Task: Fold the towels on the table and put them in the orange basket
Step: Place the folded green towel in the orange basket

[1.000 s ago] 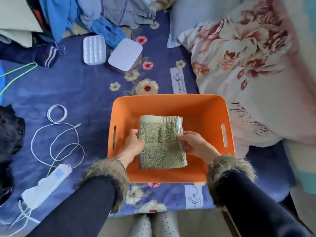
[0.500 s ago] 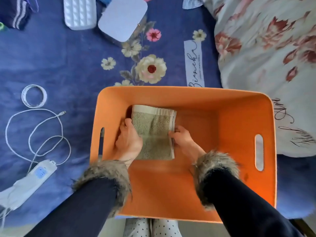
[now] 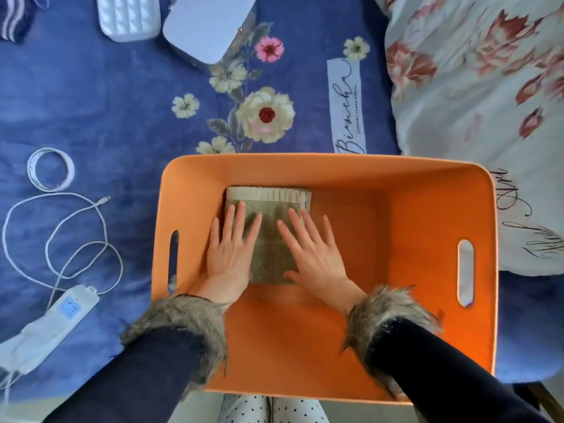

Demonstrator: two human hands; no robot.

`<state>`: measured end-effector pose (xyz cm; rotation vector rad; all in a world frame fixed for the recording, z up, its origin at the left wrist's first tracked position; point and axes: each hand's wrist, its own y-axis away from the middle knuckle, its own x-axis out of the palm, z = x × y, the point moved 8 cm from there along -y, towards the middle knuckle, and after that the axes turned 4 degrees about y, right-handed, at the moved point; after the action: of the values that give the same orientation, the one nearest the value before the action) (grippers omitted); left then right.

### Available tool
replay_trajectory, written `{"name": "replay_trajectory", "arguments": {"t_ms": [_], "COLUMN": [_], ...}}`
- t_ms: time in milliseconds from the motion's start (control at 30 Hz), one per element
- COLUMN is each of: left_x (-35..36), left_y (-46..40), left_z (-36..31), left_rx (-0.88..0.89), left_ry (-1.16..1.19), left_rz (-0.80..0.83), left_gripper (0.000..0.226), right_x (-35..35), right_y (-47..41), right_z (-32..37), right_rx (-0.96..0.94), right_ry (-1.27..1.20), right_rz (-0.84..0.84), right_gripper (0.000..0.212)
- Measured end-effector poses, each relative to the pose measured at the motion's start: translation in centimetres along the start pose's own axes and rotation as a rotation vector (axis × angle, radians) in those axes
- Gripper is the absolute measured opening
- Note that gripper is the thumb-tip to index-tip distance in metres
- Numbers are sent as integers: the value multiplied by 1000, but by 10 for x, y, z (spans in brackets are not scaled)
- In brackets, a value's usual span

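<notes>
1. Sitting square on the blue floral table point(image 3: 91, 102), orange basket point(image 3: 320, 167), handle slots at left and right walls, most of its floor bare to the right.
2. Lying flat in the basket's far-left corner, folded olive towel point(image 3: 270, 239), long axis running away from the body, pale hem band at the far end, left edge close to the left wall.
3. Pressing down on the towel's left half, left hand point(image 3: 229, 251), fingers straight and spread, gripping nothing.
4. Pressing on the right half, right hand point(image 3: 311, 254), likewise flat and splayed, little finger over the towel's right edge onto the basket floor.
5. Both hands directly atop the towel, neither nearer; looks like a final pat, with lifting straight up and out the likely next call.
6. Off to the left on the table, white power strip point(image 3: 61, 312) and looped cable point(image 3: 61, 227), well apart from the basket.
</notes>
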<state>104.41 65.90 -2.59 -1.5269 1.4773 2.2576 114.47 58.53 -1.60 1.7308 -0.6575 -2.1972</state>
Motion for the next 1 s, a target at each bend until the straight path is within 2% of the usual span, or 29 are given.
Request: {"name": "replay_trajectory", "arguments": {"t_ms": [100,367,433,500,600,667,833,1000], "left_x": [5,16,12,4,-17,-35,-92,-158], "left_y": [-13,-27,-23,-14,12,36,97,156], "left_z": [4,5,3,0,-6,-11,-21,-30], "left_rx": [-7,-13,-11,1,35,62,112,191], "left_ry": [-36,-46,-11,75,237,303,481,518], "left_rz": [48,108,125,124,26,-63,-223,-354], "left_gripper": [134,136,132,117,84,72,62,59], "right_x": [16,35,30,19,-8,-30,-92,-155], "right_y": [-10,-27,-25,-18,7,32,98,167], "right_z": [-8,-22,-20,-18,-18,-20,-25,-32], "right_rx": [-18,14,20,69,182,231,327,476], "right_ry": [122,147,121,0,-191,-214,-261,-318], "right_rz": [59,120,124,123,64,20,-72,-241], "right_gripper": [113,112,110,102,86,80,70,66]}}
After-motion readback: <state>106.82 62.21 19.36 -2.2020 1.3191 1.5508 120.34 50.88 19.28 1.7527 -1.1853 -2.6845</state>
